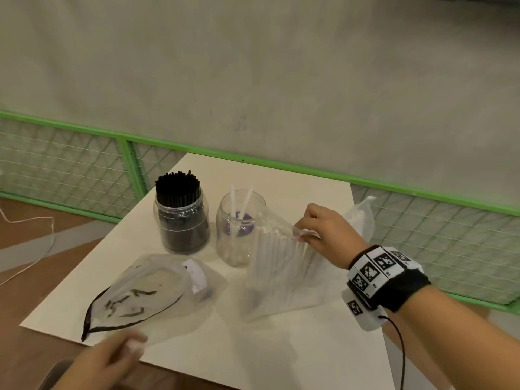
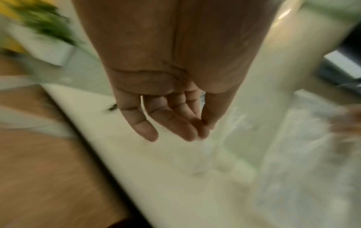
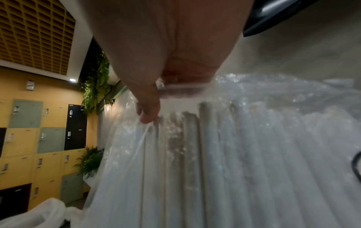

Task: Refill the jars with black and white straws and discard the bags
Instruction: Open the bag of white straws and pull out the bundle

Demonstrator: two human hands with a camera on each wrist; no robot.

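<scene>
On the white table [image 1: 295, 347] stand two clear jars. The left jar [image 1: 181, 223] is packed with black straws. The right jar [image 1: 237, 229] holds two white straws. My right hand [image 1: 312, 235] pinches the top edge of a clear bag of white straws [image 1: 284, 274], tilted up from the table beside the right jar; the same bag [image 3: 224, 162] fills the right wrist view. An emptied clear bag [image 1: 157, 291] with a few black straws lies flat at the front left. My left hand [image 1: 123, 350] hovers blurred near the front edge, fingers relaxed [image 2: 175, 123], holding nothing.
Another crumpled clear bag [image 1: 363, 218] sits behind my right hand at the table's right edge. A green wire fence [image 1: 84, 170] runs behind the table. A white cord [image 1: 33, 249] lies on the wooden floor at left.
</scene>
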